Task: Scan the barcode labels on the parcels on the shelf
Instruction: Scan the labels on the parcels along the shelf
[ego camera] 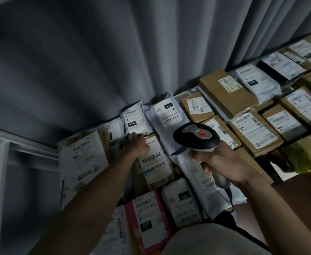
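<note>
Parcels with white barcode labels fill the shelf in rows. My right hand (pixel 219 162) grips the handle of a black and grey barcode scanner (pixel 197 137), whose head points toward the grey mailer bags. My left hand (pixel 137 144) reaches in with curled fingers and grips the lower edge of a small grey mailer bag (pixel 133 119) marked 010. Just below that hand lies a brown box with a large barcode label (pixel 153 161). A second grey bag marked 010 (pixel 166 115) sits directly ahead of the scanner.
A pale curtain (pixel 114 52) hangs behind the shelf. A white metal shelf frame (pixel 0 162) stands at the left. A tall white-labelled parcel (pixel 83 159) leans at the left end. Brown boxes (pixel 226 91) run to the right, with a green bag (pixel 305 159) and a pink mailer (pixel 147 221).
</note>
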